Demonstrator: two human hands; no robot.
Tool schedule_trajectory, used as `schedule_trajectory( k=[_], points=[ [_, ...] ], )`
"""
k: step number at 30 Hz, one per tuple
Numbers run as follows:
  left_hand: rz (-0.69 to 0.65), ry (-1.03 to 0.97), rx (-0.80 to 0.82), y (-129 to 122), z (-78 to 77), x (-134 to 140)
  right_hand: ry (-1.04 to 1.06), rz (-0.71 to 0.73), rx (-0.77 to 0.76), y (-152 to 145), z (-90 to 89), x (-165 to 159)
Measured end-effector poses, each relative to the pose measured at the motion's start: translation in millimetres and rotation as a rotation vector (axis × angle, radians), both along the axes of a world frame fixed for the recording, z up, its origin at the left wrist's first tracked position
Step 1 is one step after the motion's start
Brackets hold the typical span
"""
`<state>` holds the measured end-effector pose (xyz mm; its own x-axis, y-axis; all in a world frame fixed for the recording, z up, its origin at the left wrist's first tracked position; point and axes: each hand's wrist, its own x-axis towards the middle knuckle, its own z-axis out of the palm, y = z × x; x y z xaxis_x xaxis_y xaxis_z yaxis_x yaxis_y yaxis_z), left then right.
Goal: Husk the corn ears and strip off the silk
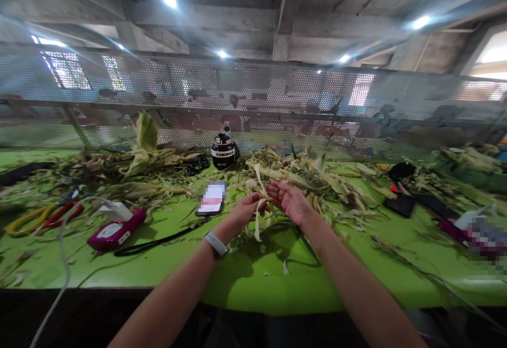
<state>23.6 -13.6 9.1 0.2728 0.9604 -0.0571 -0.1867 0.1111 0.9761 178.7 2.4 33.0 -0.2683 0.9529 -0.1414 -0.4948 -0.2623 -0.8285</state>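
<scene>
My left hand (249,210), with a pale watch band (216,243) on its wrist, has its fingers closed on a strip of pale corn husk (257,225). One end of the strip hangs below the fingers, and more husk sticks up above them. Close on the right is my right hand (292,204), its palm turned inward and its fingers stretched out beside the strip. I see nothing gripped in it. Just behind both hands lies a heap of dry corn husks (301,171).
A phone (212,198) lies left of my hands, a dark bottle (224,152) behind it. Farther left are a magenta power strip (116,230) with a white cable and scissors (29,221). A perforated metal screen (253,89) borders the green table (166,269) at the back.
</scene>
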Motion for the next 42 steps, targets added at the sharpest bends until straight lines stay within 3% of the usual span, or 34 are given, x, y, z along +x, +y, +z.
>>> schedule_trajectory(
  k=[6, 12, 15, 18, 21, 24, 28, 35, 42],
  points=[
    [0.008, -0.050, -0.025, -2.0, 2.4, 0.4, -0.056, -0.025, 0.173, 2.8, -9.9, -3.7],
    [0.080, 0.045, -0.002, -1.5, 2.6, -0.4, -0.088, -0.023, 0.250, 2.4, -12.8, -8.1],
    [0.098, 0.050, 0.035, 1.0, -0.7, -1.0, -0.221, -0.165, 0.326, 4.0, -13.7, -7.2],
    [0.139, 0.058, 0.062, 2.0, -3.6, -0.7, -0.557, -0.343, 0.472, 3.3, -13.8, -4.5],
    [0.148, 0.082, 0.106, 1.7, -5.5, 0.8, -0.775, -0.184, 0.530, -1.0, -13.7, -5.9],
    [0.151, 0.125, 0.162, 2.1, -7.1, 2.4, -0.783, -0.032, 0.461, -3.2, -15.5, -11.4],
    [0.175, 0.135, 0.132, 3.3, -7.0, 2.5, -0.731, -0.062, 0.416, 1.8, -19.5, -14.0],
    [0.150, 0.033, 0.012, -0.1, 1.0, -1.5, -0.795, -0.127, 0.646, 6.2, -18.5, -8.8],
    [0.209, 0.102, 0.114, 7.1, -7.0, -2.8, -0.859, -0.067, 0.730, 2.1, -18.3, -8.0]
  ],
)
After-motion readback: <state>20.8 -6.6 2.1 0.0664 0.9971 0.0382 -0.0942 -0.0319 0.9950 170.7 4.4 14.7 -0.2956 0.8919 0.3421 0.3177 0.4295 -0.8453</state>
